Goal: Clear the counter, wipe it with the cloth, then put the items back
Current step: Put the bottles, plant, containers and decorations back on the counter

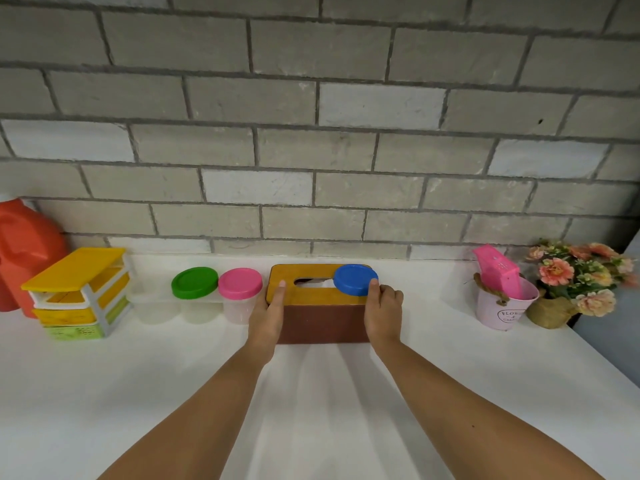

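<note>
**Both hands on the box, one at each end**

The box [322, 322] is right between my hands, on the white counter [311, 403] close to the brick wall [311, 133]. It has a brown front and a yellow top with a slot where white tissue shows.

My hands are apart, one on each end of the box. My left hand [266, 315] holds the left end: the thumb lies straight along the top, next to the slot, and the other fingers go down past the end, where I cannot see them. My right hand [382, 315] grips the right end, fingers curled round the corner.

A blue lid [355, 279] sits on the right part of the box top, over one end of the slot. My right thumb touches its rim. I cannot tell if a jar is under it.

Just beyond my left hand is a pink jar [240, 294], nearly touching the box, then a green jar [194, 283] beside it. Farther out that way are yellow drawers [78, 292] and a red jug [20, 251].

Well beyond my right hand, apart from the box, is a pink bucket [502, 308] with flowers [575, 275] next to it.
</note>
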A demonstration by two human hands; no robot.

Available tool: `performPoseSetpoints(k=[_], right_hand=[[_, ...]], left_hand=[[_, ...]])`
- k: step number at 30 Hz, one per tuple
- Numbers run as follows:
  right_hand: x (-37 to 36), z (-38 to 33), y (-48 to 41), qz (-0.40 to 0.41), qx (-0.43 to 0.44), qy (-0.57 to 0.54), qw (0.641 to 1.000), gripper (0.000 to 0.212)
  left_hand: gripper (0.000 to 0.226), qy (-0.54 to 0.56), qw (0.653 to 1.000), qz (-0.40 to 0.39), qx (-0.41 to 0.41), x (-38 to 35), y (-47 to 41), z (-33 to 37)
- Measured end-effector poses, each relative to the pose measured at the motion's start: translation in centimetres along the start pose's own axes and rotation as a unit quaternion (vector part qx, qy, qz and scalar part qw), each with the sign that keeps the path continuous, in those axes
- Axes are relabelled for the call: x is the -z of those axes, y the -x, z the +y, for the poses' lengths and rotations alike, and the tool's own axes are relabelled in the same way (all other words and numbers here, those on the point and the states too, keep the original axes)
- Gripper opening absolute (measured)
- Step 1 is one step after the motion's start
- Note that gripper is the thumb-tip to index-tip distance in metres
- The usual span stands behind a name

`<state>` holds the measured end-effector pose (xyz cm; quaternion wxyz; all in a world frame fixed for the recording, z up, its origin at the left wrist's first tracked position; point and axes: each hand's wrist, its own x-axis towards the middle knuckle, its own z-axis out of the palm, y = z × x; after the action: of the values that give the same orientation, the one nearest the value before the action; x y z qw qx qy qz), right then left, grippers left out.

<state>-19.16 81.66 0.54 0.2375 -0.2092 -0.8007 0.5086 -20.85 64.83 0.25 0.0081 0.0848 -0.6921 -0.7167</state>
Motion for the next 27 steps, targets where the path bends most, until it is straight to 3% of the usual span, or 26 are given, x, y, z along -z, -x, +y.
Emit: performPoseSetpoints(k=[11,17,20,24,27], right_hand=[[0.3,0.0,-0.2,-0.030,0.023,0.063,0.997,0.043],[0.6,-0.7,-0.8,-0.055,0.062,0.095,0.992,0.064],[0.5,-0.9,-1.4,-0.088,0.099,0.118,0.984,0.080],[0.5,-0.9,-2.8,-0.148,0.093,0.140,0.975,0.098],[0.3,-0.8,-3.7,-0.164,0.102,0.152,0.969,0.098]], left_hand=[[0.057,-0.026,1.000,-0.002,-0.010,0.1,-0.2,0.2],[0.050,-0.149,0.970,0.067,-0.182,-0.7,1.3,1.7],[0.044,-0.166,0.958,0.047,-0.228,-2.2,2.1,2.7],[0.046,-0.125,0.983,-0.054,-0.125,-5.2,3.6,4.2],[0.048,-0.137,0.983,-0.092,-0.083,-6.9,3.4,4.7]])
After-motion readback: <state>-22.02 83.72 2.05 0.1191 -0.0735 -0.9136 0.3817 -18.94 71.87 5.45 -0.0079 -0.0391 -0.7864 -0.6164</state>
